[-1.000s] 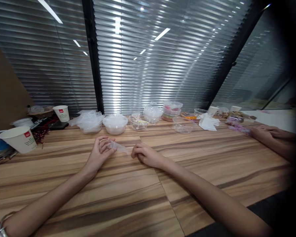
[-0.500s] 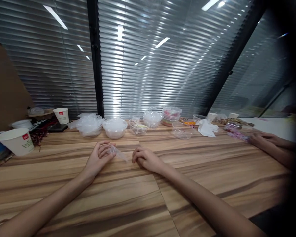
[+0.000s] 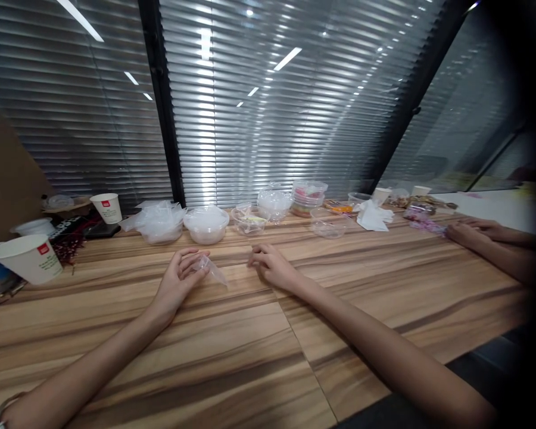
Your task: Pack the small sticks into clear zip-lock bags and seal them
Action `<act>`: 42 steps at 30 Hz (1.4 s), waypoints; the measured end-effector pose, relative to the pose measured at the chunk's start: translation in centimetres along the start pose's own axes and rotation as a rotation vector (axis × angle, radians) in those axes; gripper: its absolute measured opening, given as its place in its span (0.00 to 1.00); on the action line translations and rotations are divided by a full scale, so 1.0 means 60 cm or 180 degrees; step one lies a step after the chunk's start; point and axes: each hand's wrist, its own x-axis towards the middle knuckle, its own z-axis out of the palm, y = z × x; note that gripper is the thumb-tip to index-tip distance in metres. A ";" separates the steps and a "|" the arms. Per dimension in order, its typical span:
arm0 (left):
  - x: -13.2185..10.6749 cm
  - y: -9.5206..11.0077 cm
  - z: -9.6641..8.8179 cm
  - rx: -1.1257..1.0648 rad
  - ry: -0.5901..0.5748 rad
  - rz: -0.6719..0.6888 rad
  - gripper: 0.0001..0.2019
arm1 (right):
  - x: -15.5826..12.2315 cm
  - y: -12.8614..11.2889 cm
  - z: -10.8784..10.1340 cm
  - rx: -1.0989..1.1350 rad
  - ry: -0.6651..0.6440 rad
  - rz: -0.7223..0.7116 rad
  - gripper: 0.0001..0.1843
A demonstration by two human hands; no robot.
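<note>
Left hand [image 3: 177, 281] pinched a small clear bag [image 3: 213, 270] over the worktop [image 3: 250, 357]; my right hand [image 3: 272, 268] lay empty, loosely curled, nearby. Opening it likely needed both.

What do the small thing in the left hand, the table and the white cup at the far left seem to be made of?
Small pouch in the left hand: seemingly thin clear plastic film, slightly glossy; the wood shows through it. Table: wood or wood-look laminate, matte, with streaked grain. White cup: probably paper, matte, opaque, with a printed red logo.
</note>
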 end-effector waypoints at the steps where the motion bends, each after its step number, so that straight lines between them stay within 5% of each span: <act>1: 0.000 0.000 0.000 0.0007 0.0007 0.0008 0.24 | 0.000 -0.005 0.001 0.0034 0.0043 -0.0018 0.23; 7: 0.003 -0.012 -0.005 0.0119 0.0188 0.0271 0.27 | -0.001 -0.018 0.003 -0.0033 -0.0509 -0.0384 0.18; 17: -0.011 0.001 0.008 0.0729 0.0376 0.1064 0.29 | -0.005 -0.034 0.004 -0.0541 -0.0501 -0.0593 0.10; 21: -0.026 0.010 0.012 0.1399 -0.0051 0.0975 0.27 | -0.007 -0.033 0.008 -0.0678 -0.0513 -0.0616 0.09; 27: -0.025 0.003 0.015 0.1470 -0.1394 0.0379 0.28 | -0.006 -0.037 0.010 -0.0559 -0.0544 -0.0583 0.09; 34: -0.017 -0.012 0.011 0.1160 -0.1427 0.0207 0.32 | -0.010 -0.086 0.017 0.0924 -0.0769 -0.0723 0.19; 42: -0.020 -0.006 0.007 0.1331 -0.1387 0.0475 0.30 | -0.018 -0.103 0.027 0.0191 -0.0813 -0.0751 0.15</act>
